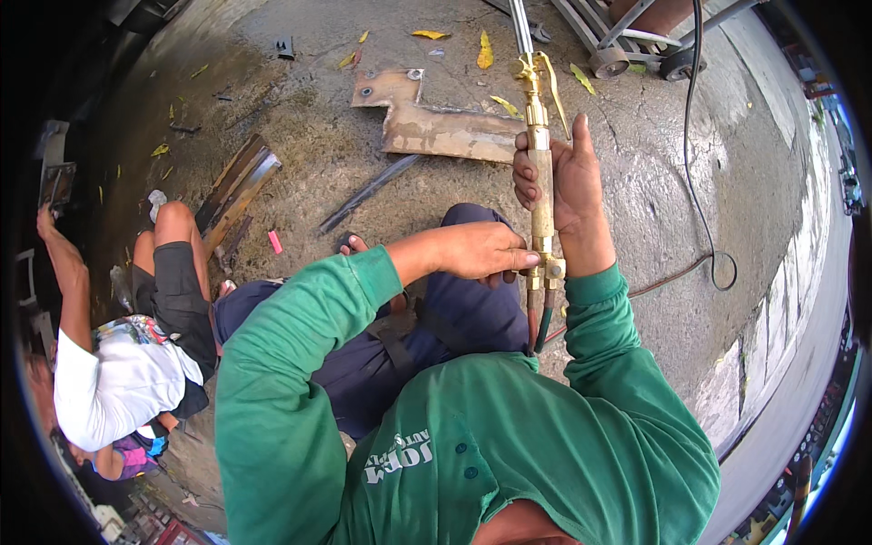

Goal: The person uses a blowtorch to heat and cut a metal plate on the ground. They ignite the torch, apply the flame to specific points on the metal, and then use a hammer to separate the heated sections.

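A brass cutting torch [541, 191] points away from me, its long tube running out past the top of the view. My right hand [574, 182] lies palm up under the handle, fingers curled round it and thumb sticking up beside the lever [553, 95]. At the torch's rear end, my left hand [477, 251] reaches across from the left, palm down. Its thumb and fingers grip the valve end; the fingertips are partly hidden. Two hoses [540, 322], one reddish and one dark green, leave the rear fittings. Past the torch lies a rusty, cut metal plate [454, 132].
A dark metal bar [368, 193] and metal strips [238, 193] lie on the concrete. A wheeled cart [627, 41] stands far right, near a looping hose [695, 173]. A person in a white shirt [127, 381] sits at left. A pink piece [275, 242] and yellow leaves are scattered about.
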`<state>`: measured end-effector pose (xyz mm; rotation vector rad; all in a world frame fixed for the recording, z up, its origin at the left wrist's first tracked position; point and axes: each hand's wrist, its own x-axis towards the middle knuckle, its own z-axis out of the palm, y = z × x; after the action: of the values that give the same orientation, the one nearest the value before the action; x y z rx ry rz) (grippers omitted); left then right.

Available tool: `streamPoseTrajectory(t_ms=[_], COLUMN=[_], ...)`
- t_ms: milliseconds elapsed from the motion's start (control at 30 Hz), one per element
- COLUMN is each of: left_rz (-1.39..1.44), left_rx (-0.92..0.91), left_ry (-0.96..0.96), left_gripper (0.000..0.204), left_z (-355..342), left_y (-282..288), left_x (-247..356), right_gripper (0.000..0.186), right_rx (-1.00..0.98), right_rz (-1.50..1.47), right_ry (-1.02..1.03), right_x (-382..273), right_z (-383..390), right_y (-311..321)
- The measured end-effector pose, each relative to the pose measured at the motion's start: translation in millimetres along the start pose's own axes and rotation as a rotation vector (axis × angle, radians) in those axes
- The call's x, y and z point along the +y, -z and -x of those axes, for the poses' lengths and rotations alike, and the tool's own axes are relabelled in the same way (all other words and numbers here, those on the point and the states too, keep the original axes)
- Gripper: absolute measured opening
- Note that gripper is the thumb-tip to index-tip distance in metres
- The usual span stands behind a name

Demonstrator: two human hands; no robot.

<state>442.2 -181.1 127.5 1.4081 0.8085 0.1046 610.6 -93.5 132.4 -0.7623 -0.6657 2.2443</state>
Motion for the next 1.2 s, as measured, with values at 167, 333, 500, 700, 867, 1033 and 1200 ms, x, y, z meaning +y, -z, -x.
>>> streamPoseTrajectory(t_ms=[167, 333, 500, 700, 867, 1033, 1200], left_rz=[-0.303, -0.356, -0.513, -0.688, -0.066, -0.107, -0.257], left_rx=[0.616, 0.926, 0.967, 1.244, 1.338, 1.418, 1.466], left_ry=[-0.364, -0.245, -0.201, 0.562, 0.282, 0.445, 0.342], left_gripper=[0.032, 0.045, 0.051, 0.079, 0.082, 0.089, 0.082], left_z=[0, 17, 57, 192, 213, 208, 217], left_y=[-53, -97, -109, -219, -284, -259, -251], left_x=[4, -4, -16, -111, -168, -191, -207], right_gripper=[0.083, 0.075, 0.077, 0.073, 0.068, 0.065, 0.06], right_rx=[-0.031, -0.265, -0.234, 0.06, 0.101, 0.172, 0.174], right_rz=[-0.124, -0.252, -0.099, 0.29, 0.309, 0.376, 0.342], right_ry=[0.04, -0.039, -0.11, 0.023, 0.008, 0.002, 0.013], right_x=[-3, 11, 30, 50, 68, 89, 106], right_z=[19, 11, 17, 34, 52, 61, 72], right_y=[13, 29, 20, 30, 29, 23, 23])
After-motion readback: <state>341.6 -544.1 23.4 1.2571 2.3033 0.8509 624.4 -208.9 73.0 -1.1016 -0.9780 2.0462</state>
